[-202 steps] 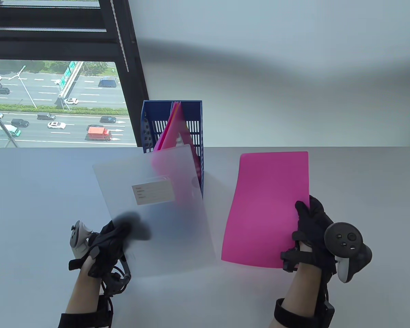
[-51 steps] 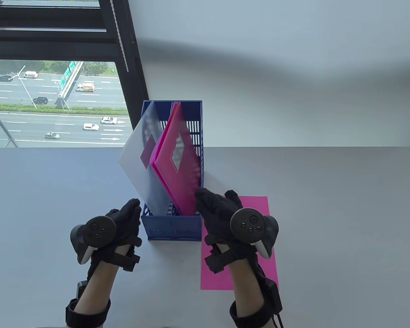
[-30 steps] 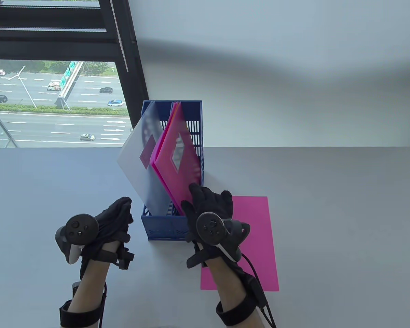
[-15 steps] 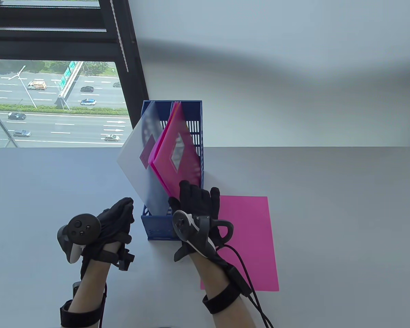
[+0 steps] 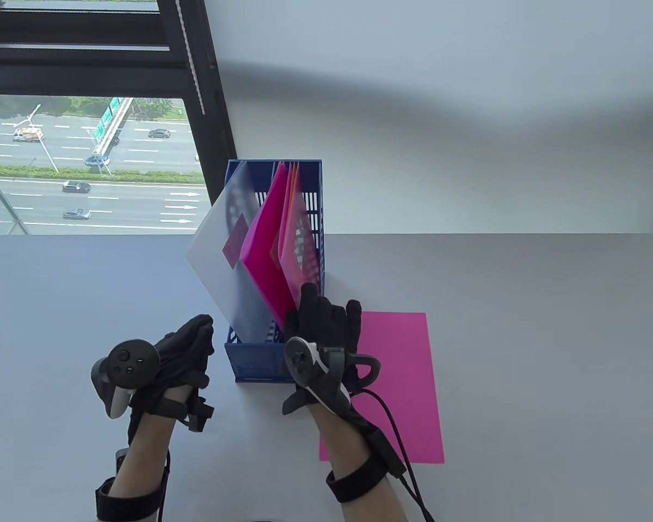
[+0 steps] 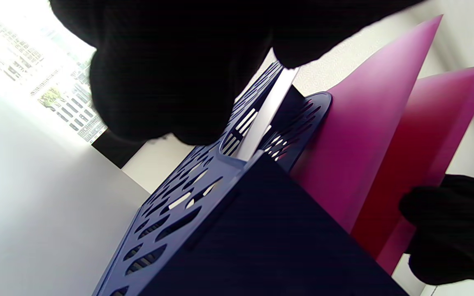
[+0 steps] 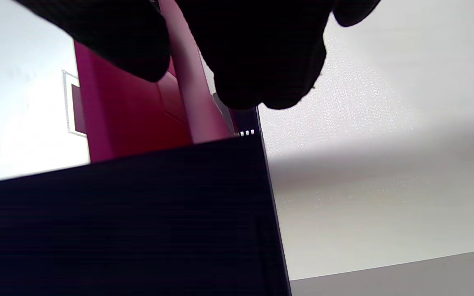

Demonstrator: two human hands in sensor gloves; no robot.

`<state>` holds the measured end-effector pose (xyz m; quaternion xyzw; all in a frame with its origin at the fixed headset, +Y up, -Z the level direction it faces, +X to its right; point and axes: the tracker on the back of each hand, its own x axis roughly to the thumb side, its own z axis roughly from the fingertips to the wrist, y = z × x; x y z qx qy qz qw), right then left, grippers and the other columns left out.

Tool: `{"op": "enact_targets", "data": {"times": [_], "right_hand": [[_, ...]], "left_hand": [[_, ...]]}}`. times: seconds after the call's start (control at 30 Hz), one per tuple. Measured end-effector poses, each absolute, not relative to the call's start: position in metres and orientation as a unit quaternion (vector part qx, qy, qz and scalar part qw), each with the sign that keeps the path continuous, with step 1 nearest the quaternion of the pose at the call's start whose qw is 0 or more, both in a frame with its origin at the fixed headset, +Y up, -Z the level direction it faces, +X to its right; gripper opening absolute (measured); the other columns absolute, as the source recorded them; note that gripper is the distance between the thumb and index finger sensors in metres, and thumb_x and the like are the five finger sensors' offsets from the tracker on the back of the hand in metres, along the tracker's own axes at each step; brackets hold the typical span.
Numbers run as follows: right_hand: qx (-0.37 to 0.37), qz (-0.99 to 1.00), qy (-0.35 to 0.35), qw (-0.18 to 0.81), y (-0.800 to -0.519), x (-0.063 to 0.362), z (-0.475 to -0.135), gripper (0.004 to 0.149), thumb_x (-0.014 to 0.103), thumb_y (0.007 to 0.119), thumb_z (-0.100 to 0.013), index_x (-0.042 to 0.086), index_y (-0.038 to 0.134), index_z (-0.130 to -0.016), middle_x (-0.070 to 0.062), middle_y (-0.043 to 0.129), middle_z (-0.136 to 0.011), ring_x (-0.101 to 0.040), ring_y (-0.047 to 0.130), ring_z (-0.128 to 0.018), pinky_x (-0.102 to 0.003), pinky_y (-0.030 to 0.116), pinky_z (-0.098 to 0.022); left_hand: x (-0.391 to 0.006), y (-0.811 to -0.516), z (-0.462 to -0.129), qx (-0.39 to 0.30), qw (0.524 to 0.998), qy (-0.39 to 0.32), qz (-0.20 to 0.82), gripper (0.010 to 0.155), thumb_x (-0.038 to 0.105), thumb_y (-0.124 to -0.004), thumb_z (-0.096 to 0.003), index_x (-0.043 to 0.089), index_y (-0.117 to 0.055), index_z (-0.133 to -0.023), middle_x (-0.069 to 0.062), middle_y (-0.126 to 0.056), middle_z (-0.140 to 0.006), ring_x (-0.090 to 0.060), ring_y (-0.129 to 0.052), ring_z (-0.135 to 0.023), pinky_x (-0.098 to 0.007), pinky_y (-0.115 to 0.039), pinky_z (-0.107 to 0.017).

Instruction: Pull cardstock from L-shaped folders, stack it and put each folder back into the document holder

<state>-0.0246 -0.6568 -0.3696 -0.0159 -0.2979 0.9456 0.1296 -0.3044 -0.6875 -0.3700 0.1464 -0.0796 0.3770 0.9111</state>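
Observation:
The blue document holder (image 5: 261, 364) stands mid-table. An empty frosted folder (image 5: 215, 261) leans out of its left side. To the right of it stand pink-filled folders (image 5: 264, 255). My right hand (image 5: 310, 304) pinches the lower corner of the rightmost pink folder (image 5: 300, 253), tilted apart from the others. In the right wrist view that folder (image 7: 187, 107) runs between thumb and fingers (image 7: 261, 61). My left hand (image 5: 198, 334), fingers loosely curled, sits beside the holder's left front corner (image 6: 220, 172) and holds nothing. One pink cardstock sheet (image 5: 400, 380) lies flat, partly under my right forearm.
The holder's far end is close to the window frame (image 5: 207, 109) and the white wall (image 5: 441, 136). The grey table (image 5: 549, 353) stretches wide on the right and on the left (image 5: 60, 304).
My right hand has moved from the holder's right front corner onto the folders and has now parted the rightmost pink folder from the rest. The left hand has drawn back slightly and stays still.

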Motion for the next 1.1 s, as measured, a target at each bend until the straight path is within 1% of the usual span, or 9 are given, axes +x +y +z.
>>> {"op": "enact_targets", "data": {"times": [0.13, 0.27, 0.33, 0.53, 0.67, 0.87, 1.1], "right_hand": [[-0.025, 0.949, -0.282, 0.139, -0.655, -0.020, -0.374, 0.061, 0.061, 0.079, -0.058, 0.021, 0.072, -0.103, 0.009, 0.095, -0.075, -0.017, 0.095, -0.062, -0.050, 0.050, -0.077], [-0.026, 0.954, -0.261, 0.148, -0.660, -0.018, -0.379, 0.052, 0.055, 0.080, -0.058, 0.019, 0.081, -0.096, 0.010, 0.100, -0.065, -0.015, 0.098, -0.052, -0.049, 0.054, -0.076], [-0.020, 0.953, -0.270, 0.138, -0.661, -0.017, -0.379, 0.048, 0.052, 0.080, -0.059, 0.018, 0.084, -0.092, 0.011, 0.101, -0.062, -0.014, 0.099, -0.051, -0.048, 0.055, -0.075], [-0.011, 0.939, -0.313, 0.139, -0.665, -0.010, -0.373, 0.044, 0.048, 0.082, -0.058, 0.015, 0.087, -0.088, 0.011, 0.102, -0.058, -0.011, 0.101, -0.047, -0.046, 0.059, -0.074], [-0.008, 0.929, -0.336, 0.153, -0.662, -0.004, -0.368, 0.044, 0.047, 0.082, -0.058, 0.015, 0.086, -0.088, 0.011, 0.102, -0.058, -0.011, 0.101, -0.047, -0.046, 0.058, -0.074], [-0.001, 0.911, -0.372, 0.180, -0.648, 0.004, -0.357, 0.044, 0.047, 0.082, -0.059, 0.015, 0.086, -0.088, 0.010, 0.102, -0.058, -0.011, 0.100, -0.047, -0.046, 0.058, -0.075], [0.012, 0.878, -0.429, 0.212, -0.621, 0.011, -0.334, 0.044, 0.047, 0.081, -0.059, 0.015, 0.086, -0.088, 0.010, 0.102, -0.058, -0.011, 0.100, -0.047, -0.046, 0.058, -0.075]], "left_hand": [[-0.304, -0.688, -0.370, 0.144, 0.912, -0.080, 0.377, 0.053, 0.042, -0.072, -0.0593, 0.004, -0.084, -0.094, -0.010, -0.099, -0.067, -0.036, -0.104, -0.046, -0.059, -0.064, -0.067], [-0.303, -0.688, -0.370, 0.142, 0.913, -0.082, 0.374, 0.053, 0.042, -0.072, -0.0594, 0.004, -0.084, -0.094, -0.011, -0.099, -0.067, -0.036, -0.104, -0.046, -0.059, -0.064, -0.067], [-0.303, -0.688, -0.370, 0.141, 0.913, -0.084, 0.374, 0.053, 0.042, -0.072, -0.0594, 0.004, -0.084, -0.094, -0.011, -0.099, -0.067, -0.036, -0.104, -0.045, -0.059, -0.064, -0.066], [-0.303, -0.688, -0.370, 0.146, 0.911, -0.084, 0.376, 0.053, 0.042, -0.072, -0.0594, 0.004, -0.084, -0.094, -0.010, -0.099, -0.066, -0.036, -0.104, -0.045, -0.059, -0.064, -0.066], [-0.302, -0.688, -0.370, 0.148, 0.912, -0.085, 0.373, 0.053, 0.042, -0.072, -0.0594, 0.004, -0.084, -0.093, -0.010, -0.099, -0.066, -0.036, -0.104, -0.045, -0.059, -0.064, -0.066], [-0.302, -0.688, -0.370, 0.149, 0.912, -0.086, 0.372, 0.053, 0.043, -0.072, -0.0595, 0.004, -0.084, -0.093, -0.010, -0.099, -0.066, -0.036, -0.104, -0.045, -0.059, -0.064, -0.066], [-0.300, -0.683, -0.367, 0.158, 0.911, -0.092, 0.370, 0.053, 0.043, -0.072, -0.0595, 0.004, -0.084, -0.093, -0.010, -0.099, -0.066, -0.036, -0.104, -0.045, -0.059, -0.064, -0.066]]}}
